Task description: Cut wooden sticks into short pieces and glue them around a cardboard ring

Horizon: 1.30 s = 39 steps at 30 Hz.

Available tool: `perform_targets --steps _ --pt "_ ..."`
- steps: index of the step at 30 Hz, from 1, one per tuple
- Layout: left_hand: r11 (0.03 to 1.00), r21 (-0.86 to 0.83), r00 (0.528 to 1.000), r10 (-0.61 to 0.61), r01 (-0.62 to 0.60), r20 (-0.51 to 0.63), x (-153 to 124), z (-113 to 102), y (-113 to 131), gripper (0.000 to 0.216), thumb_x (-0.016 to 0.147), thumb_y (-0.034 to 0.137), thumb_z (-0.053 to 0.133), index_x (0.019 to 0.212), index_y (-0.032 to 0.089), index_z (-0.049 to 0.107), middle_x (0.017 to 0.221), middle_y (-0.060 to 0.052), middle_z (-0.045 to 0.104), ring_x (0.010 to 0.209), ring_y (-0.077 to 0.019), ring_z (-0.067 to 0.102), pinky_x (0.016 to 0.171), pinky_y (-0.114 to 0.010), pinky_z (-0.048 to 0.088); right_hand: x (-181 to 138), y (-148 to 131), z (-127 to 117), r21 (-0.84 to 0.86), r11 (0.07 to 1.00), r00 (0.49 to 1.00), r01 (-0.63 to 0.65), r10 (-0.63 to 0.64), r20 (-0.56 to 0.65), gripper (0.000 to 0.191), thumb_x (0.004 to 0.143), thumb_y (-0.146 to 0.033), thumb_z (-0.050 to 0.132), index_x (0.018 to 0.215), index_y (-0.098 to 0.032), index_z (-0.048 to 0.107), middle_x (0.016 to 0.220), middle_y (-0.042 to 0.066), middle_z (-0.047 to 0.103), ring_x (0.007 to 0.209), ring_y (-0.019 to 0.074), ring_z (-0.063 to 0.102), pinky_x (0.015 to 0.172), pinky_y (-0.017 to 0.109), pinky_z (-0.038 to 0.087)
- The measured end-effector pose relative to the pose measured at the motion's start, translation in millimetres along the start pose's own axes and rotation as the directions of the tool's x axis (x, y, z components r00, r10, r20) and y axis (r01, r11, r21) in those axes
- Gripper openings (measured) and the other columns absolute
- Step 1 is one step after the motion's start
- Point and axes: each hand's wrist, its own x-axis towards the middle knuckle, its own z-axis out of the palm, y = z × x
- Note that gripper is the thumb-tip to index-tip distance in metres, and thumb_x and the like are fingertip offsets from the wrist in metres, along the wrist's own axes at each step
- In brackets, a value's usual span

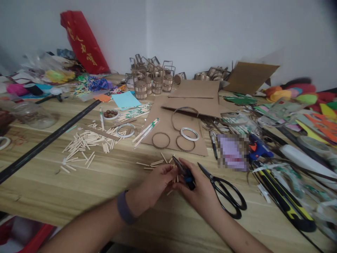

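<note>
My right hand is closed around a pair of pliers with dark jaws and some blue on the handle. Close against it, my left hand pinches a thin wooden stick, partly hidden by the fingers. Short cut sticks lie on the table just beyond both hands. Black-handled scissors rest right of my right hand. Farther forward, two brown rings and a white tape roll lie on a cardboard sheet.
A pile of short sticks is at left, near a long black strip. Small woven baskets stand at the back. At right are a yellow-black utility knife, a blue glue gun and tangled scraps.
</note>
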Motion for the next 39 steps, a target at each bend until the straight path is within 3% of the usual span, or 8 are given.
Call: perform_targets --steps 6,9,13,17,22,26,35,39 --pt "0.995 0.031 0.995 0.099 -0.099 0.013 -1 0 6 0.045 0.069 0.057 0.069 0.076 0.015 0.056 0.064 0.002 0.054 0.056 -0.009 0.048 0.055 -0.021 0.036 0 -5 -1 0.075 0.997 1.0 -0.018 0.02 -0.02 0.054 0.068 -0.026 0.07 0.12 -0.022 0.056 0.112 0.008 0.066 0.1 0.0255 0.061 0.088 0.038 0.048" --pt "0.953 0.24 0.98 0.196 -0.187 -0.018 -3 -4 11 0.043 0.079 0.056 0.06 0.084 0.013 0.064 0.077 -0.004 0.064 0.074 -0.0168 0.059 0.069 -0.027 0.045 2 -5 -8 0.111 0.992 0.997 -0.052 0.058 -0.043 0.044 0.069 -0.034 0.07 0.11 -0.021 0.061 0.097 0.006 0.066 0.085 0.0227 0.062 0.079 0.035 0.049" --pt "0.83 0.488 0.919 0.373 -0.27 -0.126 -8 -11 18 0.042 0.088 0.052 0.049 0.103 0.018 0.068 0.102 -0.006 0.068 0.099 -0.0228 0.059 0.084 -0.031 0.045 5 -2 -19 0.26 0.937 0.968 -0.233 0.249 -0.032 0.038 0.066 -0.043 0.071 0.095 -0.019 0.065 0.068 0.0 0.059 0.06 0.0166 0.054 0.059 0.03 0.046" --pt "0.836 0.439 0.903 0.414 -0.328 -0.114 -15 -7 22 0.045 0.086 0.052 0.055 0.118 0.023 0.063 0.117 -0.008 0.063 0.112 -0.0228 0.054 0.093 -0.033 0.042 4 -1 -19 0.595 0.701 0.918 -0.392 0.339 0.206 0.035 0.066 -0.047 0.074 0.082 -0.017 0.065 0.056 -0.003 0.052 0.051 0.0123 0.047 0.047 0.024 0.036" --pt "0.957 0.108 0.951 0.248 -0.27 0.184 -13 2 14 0.046 0.079 0.058 0.061 0.09 0.013 0.071 0.068 -0.002 0.058 0.065 -0.0122 0.055 0.065 -0.025 0.045 -3 -4 -9 0.772 0.305 0.83 -0.557 0.193 0.523 0.023 0.059 -0.024 0.08 0.073 -0.016 0.064 0.065 0.0 0.062 0.048 0.0073 0.047 0.047 0.021 0.037" --pt "0.99 0.015 0.975 0.138 -0.142 0.173 -10 5 8 0.044 0.078 0.055 0.064 0.084 0.012 0.069 0.056 0.003 0.049 0.05 -0.0069 0.046 0.051 -0.02 0.037 -8 -4 -1 0.788 0.172 0.806 -0.591 0.175 0.566 0.026 0.058 -0.013 0.077 0.079 -0.019 0.063 0.073 0.0 0.065 0.056 0.0097 0.055 0.047 0.019 0.04" --pt "0.991 0.074 0.989 0.1 -0.108 0.107 -12 4 15 0.041 0.082 0.054 0.058 0.085 0.014 0.065 0.067 0.0 0.058 0.04 -0.0064 0.044 0.04 -0.021 0.037 -18 -7 -10 0.72 0.252 0.755 -0.646 0.078 0.651 0.043 0.061 -0.01 0.067 0.103 -0.021 0.063 0.09 0.004 0.063 0.082 0.0192 0.06 0.072 0.036 0.05" --pt "0.888 0.372 0.961 0.272 -0.27 0.048 -12 -10 38 0.038 0.088 0.051 0.044 0.08 0.017 0.059 0.069 -0.001 0.06 0.058 -0.0132 0.055 0.055 -0.024 0.043 -18 -6 -12 0.741 0.288 0.79 -0.607 0.118 0.602 0.03 0.069 -0.02 0.072 0.098 -0.019 0.063 0.084 0.002 0.059 0.074 0.0153 0.058 0.067 0.029 0.045"
